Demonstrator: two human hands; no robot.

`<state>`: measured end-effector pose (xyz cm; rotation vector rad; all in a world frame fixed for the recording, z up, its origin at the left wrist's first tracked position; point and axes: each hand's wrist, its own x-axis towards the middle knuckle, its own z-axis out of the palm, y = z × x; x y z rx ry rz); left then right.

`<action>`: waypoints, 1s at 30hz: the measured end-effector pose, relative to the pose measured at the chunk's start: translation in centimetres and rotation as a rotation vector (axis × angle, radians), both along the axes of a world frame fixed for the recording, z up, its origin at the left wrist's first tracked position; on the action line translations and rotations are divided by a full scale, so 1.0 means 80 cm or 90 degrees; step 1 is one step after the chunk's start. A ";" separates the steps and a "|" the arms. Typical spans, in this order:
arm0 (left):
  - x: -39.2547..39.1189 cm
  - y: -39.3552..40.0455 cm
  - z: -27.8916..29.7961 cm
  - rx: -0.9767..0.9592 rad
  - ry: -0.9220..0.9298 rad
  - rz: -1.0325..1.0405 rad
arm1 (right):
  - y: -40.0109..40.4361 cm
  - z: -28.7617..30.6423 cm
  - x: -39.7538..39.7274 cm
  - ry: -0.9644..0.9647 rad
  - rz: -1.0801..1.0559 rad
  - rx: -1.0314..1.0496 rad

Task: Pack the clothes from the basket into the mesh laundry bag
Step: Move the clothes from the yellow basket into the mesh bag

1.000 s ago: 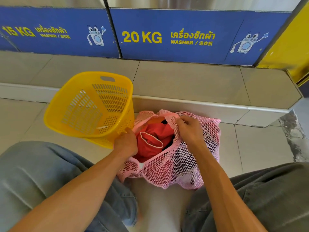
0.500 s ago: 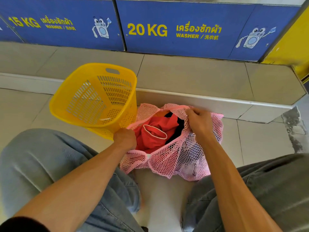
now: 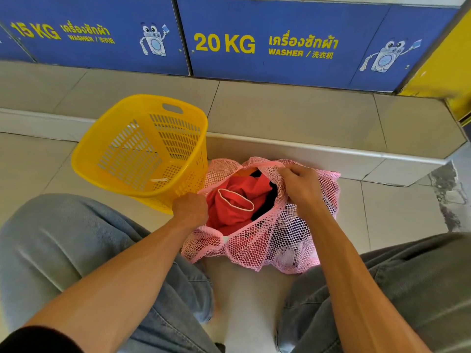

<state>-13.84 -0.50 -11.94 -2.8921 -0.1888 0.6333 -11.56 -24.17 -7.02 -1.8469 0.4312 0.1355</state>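
A pink mesh laundry bag [image 3: 262, 245] lies on the tiled floor between my knees, its mouth open. Inside it lies a red garment [image 3: 235, 202] with a white-trimmed opening, and something dark shows beside it. My left hand [image 3: 190, 208] grips the left edge of the bag's mouth. My right hand [image 3: 299, 186] pinches the far right edge of the mouth. The yellow plastic basket [image 3: 142, 151] stands tilted just left of the bag, with no clothes visible in it.
A raised tiled step [image 3: 293, 115] runs behind the bag, under blue washer panels [image 3: 280, 44] marked 15 KG and 20 KG. A yellow panel [image 3: 458, 72] stands at the far right. My knees in jeans [image 3: 63, 250] frame the floor in front.
The view has shifted slightly. My hands hold the same edges of the bag's mouth, with the right hand moved a little outward so the mouth gapes wider.
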 end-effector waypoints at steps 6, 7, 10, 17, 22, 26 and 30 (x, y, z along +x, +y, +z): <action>0.025 -0.016 0.011 -0.173 -0.198 -0.007 | 0.016 -0.006 -0.003 -0.003 0.054 -0.007; 0.028 -0.017 0.011 -0.218 -0.196 0.012 | 0.018 -0.006 -0.004 0.001 0.063 -0.007; 0.032 -0.022 0.008 -0.394 -0.151 0.136 | 0.019 -0.007 -0.005 0.006 0.072 -0.002; 0.045 -0.041 0.026 -0.577 -0.263 0.210 | 0.026 -0.019 -0.004 0.018 0.092 -0.013; 0.048 -0.041 0.018 -0.552 -0.216 0.347 | 0.026 -0.028 -0.011 0.045 0.121 -0.038; 0.040 -0.022 -0.015 -0.366 -0.113 0.316 | 0.021 -0.031 -0.012 0.056 0.115 -0.040; 0.041 -0.013 -0.032 -0.413 -0.071 0.313 | 0.022 -0.033 -0.009 0.060 0.112 -0.033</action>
